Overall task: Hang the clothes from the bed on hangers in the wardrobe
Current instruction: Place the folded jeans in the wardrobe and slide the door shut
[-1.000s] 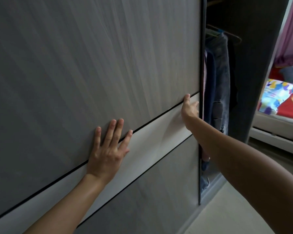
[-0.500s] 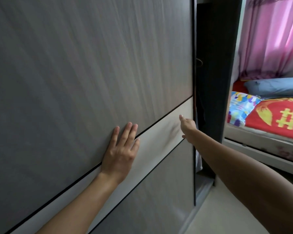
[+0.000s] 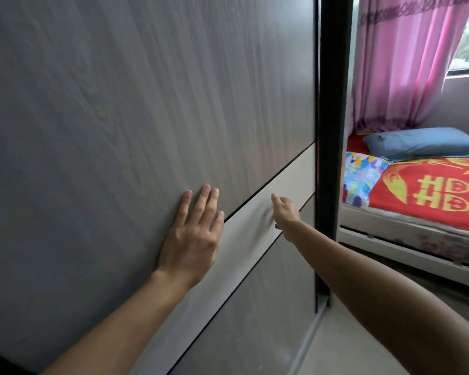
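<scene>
Left hand (image 3: 192, 234) is flat on the grey wardrobe door (image 3: 119, 104), fingers straight and a bit spread, holding nothing. Right hand (image 3: 283, 209) reaches out with fingers stretched to the door's pale band (image 3: 290, 180), also not gripping anything. The door sits right up by the dark frame (image 3: 333, 131). Off to the right there's the bed (image 3: 406, 239) with a red cover, some colourful patterned fabric (image 3: 360, 177), a blue pillow (image 3: 420, 143), and a pink curtain (image 3: 395, 63) behind.

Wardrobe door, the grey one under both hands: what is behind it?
Nothing behind the wardrobe door shows: it covers the inside up to the dark frame post. Any clothes or hangers are hidden. The left hand lies flat on it; the right hand reaches its pale band.
</scene>
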### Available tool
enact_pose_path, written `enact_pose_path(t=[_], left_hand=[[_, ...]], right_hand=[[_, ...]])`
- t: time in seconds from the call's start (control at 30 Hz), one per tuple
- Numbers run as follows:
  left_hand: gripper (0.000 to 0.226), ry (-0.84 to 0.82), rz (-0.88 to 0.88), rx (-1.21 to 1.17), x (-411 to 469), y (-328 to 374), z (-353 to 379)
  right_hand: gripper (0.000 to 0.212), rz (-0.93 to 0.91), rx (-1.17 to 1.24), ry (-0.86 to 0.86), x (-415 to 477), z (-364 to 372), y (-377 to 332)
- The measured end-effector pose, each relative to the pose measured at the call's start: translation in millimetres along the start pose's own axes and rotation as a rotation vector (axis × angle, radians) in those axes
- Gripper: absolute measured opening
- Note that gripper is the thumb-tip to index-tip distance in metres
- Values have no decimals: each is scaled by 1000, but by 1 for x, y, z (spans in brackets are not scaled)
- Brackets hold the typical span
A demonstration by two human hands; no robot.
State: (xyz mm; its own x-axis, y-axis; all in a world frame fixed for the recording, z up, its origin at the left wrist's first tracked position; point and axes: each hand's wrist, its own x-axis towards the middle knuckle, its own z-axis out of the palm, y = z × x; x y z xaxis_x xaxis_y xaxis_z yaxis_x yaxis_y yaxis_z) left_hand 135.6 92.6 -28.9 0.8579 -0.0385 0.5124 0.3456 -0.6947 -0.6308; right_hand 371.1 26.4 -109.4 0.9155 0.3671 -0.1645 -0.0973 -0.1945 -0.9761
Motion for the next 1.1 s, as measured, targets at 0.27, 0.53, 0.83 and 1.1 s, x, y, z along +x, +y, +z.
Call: enact_pose_path(t=[0.27,0.53,0.83,1.1], left_hand=[[49,68,48,5,72,29,37],[54,88,54,-2,127,54,57],[42,32,-9,50,149,75,76],[29,98,-67,46,168,90,81]], right_hand=[[43,65,77,-33,49,-20,-5],[54,74,80,-84,95,-42,-2],[71,33,-33,-254,137,-67,4],[51,23,-119,-526,155,-130,-23]])
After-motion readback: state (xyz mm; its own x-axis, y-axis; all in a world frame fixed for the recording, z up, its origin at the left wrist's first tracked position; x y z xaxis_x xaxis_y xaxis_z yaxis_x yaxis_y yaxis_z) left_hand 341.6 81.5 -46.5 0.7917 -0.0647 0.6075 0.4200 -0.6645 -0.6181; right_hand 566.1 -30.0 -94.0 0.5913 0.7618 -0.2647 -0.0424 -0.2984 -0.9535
